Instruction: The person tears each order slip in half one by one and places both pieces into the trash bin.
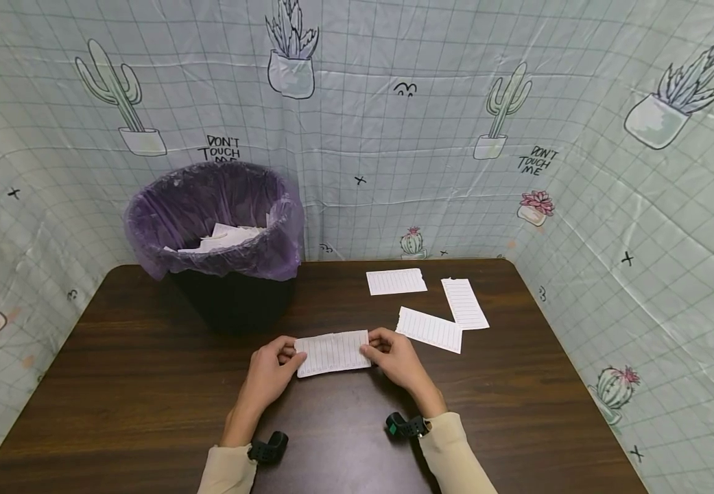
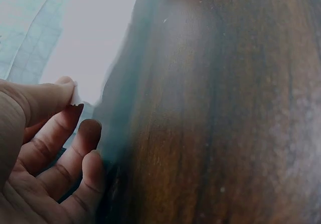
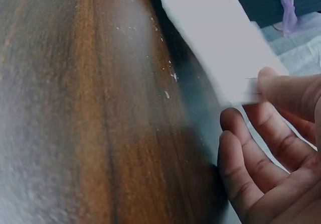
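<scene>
A white slip of lined paper is stretched between both hands, close over the brown table, its rows of lines facing up. My left hand pinches its left end between thumb and fingers. At the other end, my right hand pinches the paper with the thumb on top. In the left wrist view the paper looks plain and overexposed, with a ragged bit at the thumb. The right wrist view shows the paper slanting away from the pinching thumb, the other fingers loosely curled below it.
Beyond the right hand lie three more lined slips: one at the back, one upright at right and one nearer. A black bin with a purple liner stands at back left, holding white papers. A patterned curtain surrounds the table.
</scene>
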### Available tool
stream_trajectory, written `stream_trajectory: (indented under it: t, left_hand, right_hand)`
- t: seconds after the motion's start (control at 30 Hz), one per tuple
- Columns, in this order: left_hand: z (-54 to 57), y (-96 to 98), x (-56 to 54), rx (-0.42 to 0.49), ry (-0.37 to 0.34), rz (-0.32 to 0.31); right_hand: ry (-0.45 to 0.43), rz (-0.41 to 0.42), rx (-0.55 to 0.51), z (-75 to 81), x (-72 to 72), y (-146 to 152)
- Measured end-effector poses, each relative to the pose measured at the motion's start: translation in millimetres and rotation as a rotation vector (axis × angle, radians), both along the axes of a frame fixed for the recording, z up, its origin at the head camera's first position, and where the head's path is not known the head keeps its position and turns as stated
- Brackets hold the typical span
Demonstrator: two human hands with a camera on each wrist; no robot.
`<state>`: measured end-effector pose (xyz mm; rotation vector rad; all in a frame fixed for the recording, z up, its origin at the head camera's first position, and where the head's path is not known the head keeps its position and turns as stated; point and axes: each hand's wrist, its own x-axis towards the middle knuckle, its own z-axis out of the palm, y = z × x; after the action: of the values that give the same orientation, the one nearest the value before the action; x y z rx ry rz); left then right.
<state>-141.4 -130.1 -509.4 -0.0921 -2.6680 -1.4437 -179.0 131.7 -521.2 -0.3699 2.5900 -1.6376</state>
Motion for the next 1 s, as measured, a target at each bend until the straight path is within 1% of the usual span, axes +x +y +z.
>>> stream_trajectory:
  t: [0.1,0.3,0.4,0.63,0.83,1.0]
  left_hand:
    - [-1.4,0.8,-0.7,-0.008,0.005,-0.006]
    - [-2.1,2.1,-1.1,-0.01,0.01,-0.004]
    - [-2.1,2.0,-0.4,-0.002,0.011,0.013]
    - [-2.2,0.7,1.1,0.022,0.012,0.077]
    - [-3.1,0.2,0.6,0.021,0.019,0.088]
    - [-4.6,-2.4,-0.2,0.016,0.027,0.104]
  right_hand:
    - [0.006,0.003,-0.01,0.2,-0.9,-0.1]
    - [0.025,-0.004,0.008,-0.9,-1.4,1.9]
    - [0.024,-0.013,0.012,-2.0,-1.8,2.7]
    - [0.029,-0.028,0.035,-1.7,-1.0,2.4]
    - [0.033,-0.03,0.043,-1.3,-0.2,1.7]
    - [0.039,-0.042,0.032,-4.2,-1.3,2.7]
